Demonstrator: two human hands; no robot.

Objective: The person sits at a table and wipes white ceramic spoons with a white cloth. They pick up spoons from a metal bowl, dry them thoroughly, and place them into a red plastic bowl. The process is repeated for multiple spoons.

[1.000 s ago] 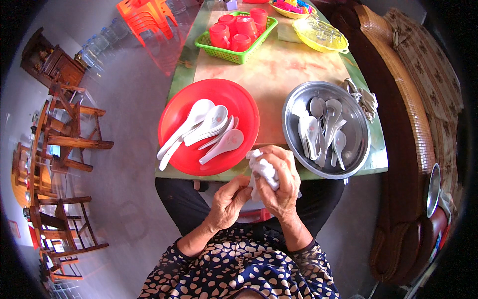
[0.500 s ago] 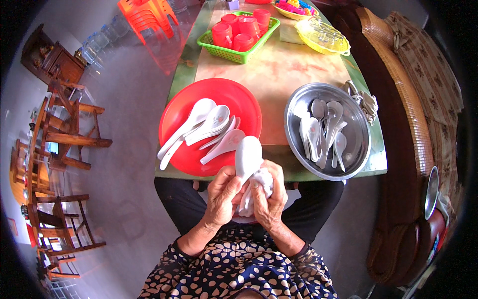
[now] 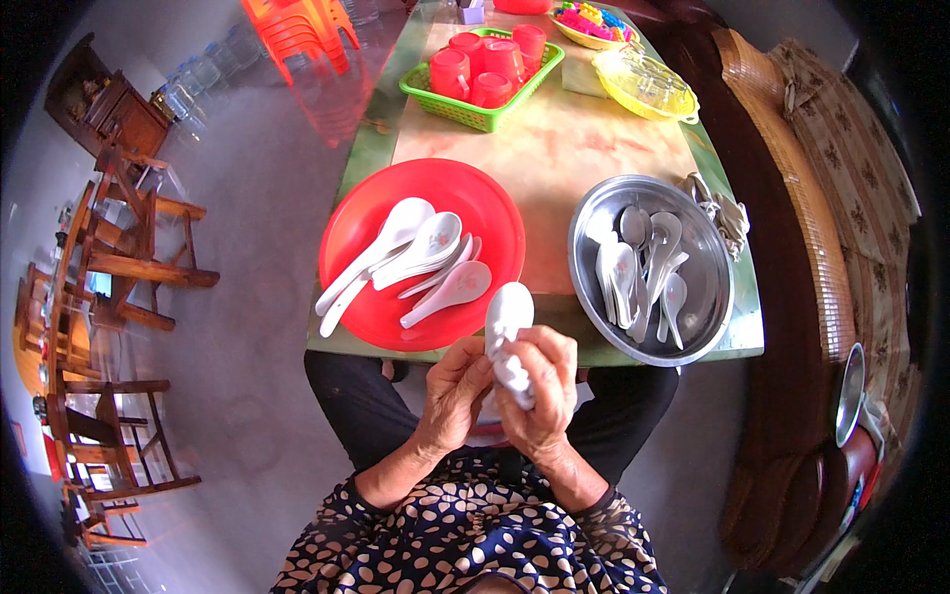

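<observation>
At the table's near edge I hold a white soup spoon [image 3: 508, 304], its bowl pointing away from me. My left hand [image 3: 453, 396] pinches it near the handle, which is hidden by the fingers. A bunched white cloth [image 3: 515, 381] is gripped in my right hand [image 3: 542, 388] and pressed against the spoon. Just beyond my left hand, a red plate [image 3: 485, 208] bears several white soup spoons [image 3: 435, 246], some with a floral print. To the right, a steel basin [image 3: 717, 302] holds several more spoons [image 3: 643, 267], mostly white, at least one metal.
Farther back stand a green basket [image 3: 485, 117] of red mugs [image 3: 503, 61] and a yellow basket [image 3: 683, 104] with clear items. Beige cloth or gloves [image 3: 727, 220] lie by the basin. A wooden bench [image 3: 782, 129] runs along the right; wooden chairs [image 3: 129, 436] stand at left.
The spoon has moved slightly to the right and turned more edge-on. My right hand has shifted up with the cloth, its fingers now over the spoon's bowl.
</observation>
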